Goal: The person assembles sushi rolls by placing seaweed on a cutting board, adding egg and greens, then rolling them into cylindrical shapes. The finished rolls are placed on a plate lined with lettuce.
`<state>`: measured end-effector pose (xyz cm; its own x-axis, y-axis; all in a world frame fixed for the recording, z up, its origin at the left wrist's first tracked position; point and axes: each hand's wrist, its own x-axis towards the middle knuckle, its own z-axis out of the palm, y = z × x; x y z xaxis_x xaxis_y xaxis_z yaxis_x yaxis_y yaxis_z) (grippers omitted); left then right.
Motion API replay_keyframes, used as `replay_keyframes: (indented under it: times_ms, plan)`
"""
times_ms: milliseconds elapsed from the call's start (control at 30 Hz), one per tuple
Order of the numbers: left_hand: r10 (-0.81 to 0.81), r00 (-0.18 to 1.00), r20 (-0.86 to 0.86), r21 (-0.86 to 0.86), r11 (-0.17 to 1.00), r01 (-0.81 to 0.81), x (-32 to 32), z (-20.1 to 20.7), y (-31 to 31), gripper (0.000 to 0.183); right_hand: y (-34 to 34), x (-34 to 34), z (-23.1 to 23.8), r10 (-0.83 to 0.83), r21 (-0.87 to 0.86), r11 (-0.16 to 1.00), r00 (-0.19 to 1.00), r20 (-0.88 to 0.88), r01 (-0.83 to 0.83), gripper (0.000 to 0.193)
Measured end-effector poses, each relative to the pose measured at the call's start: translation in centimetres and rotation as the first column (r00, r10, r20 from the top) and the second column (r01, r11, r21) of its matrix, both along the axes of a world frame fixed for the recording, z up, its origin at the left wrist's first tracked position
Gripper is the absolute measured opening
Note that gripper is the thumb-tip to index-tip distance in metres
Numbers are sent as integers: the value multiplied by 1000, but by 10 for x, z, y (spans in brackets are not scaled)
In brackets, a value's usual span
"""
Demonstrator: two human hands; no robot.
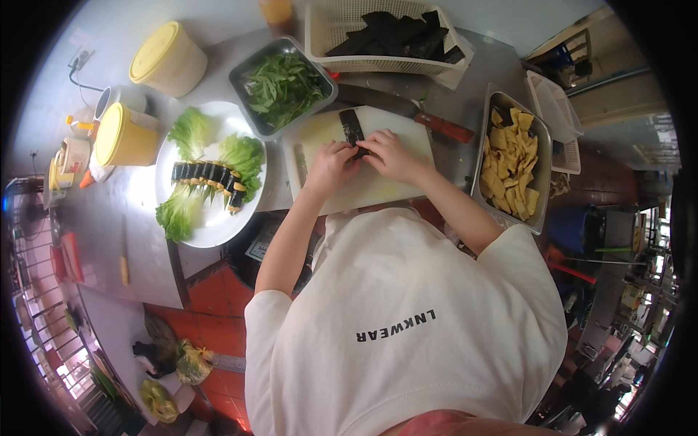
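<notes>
A dark strip of seaweed (350, 125) lies on the white cutting board (403, 131), its far end showing beyond my fingers. My left hand (332, 167) and my right hand (391, 155) meet at its near end, thumbs and fingertips pinched on it. Whatever may be wrapped inside is hidden by my fingers. Behind the board rests a large knife with a wooden handle (445, 126). Left of the board, a white plate (211, 231) bears green lettuce leaves (240, 156) and a row of seaweed-wrapped rolls (206, 172) with yellow pieces at their ends.
A metal tray of green leaves (283, 83) stands behind the board, beside a white basket (374, 64) of black seaweed sheets (407, 33). On the right is a metal tray of yellow fried pieces (511, 163). Yellow-lidded tubs (127, 136) stand at the left, with a thin-handled tool (124, 261) nearer.
</notes>
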<state>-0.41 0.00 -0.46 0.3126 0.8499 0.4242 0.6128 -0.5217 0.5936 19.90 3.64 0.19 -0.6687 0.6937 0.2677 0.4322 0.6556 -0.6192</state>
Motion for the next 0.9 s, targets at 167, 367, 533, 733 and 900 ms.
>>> replay_keyframes:
  times_ms: [167, 367, 533, 733, 900]
  plan:
    - [-28, 997, 65, -71, 997, 33, -5, 4, 16, 25, -8, 0, -8, -66, -1, 998, 988, -139, 66, 29]
    - [13, 999, 45, 88, 996, -17, -3, 7, 15, 21, 8, -4, -11, -106, 139, 984, 994, -31, 109, 30]
    - [43, 994, 96, 9, 999, -44, 0, 8, 6, 18, 10, -6, -4, -104, 107, 989, 995, -11, 105, 29]
    - [112, 982, 151, -116, 989, -95, 1, 7, 18, 16, 16, -2, -21, -58, 29, 998, 987, -148, 62, 28]
    - [216, 976, 39, -26, 976, -215, -2, 3, 23, 16, 25, -12, -10, -68, 21, 997, 996, -65, 69, 23]
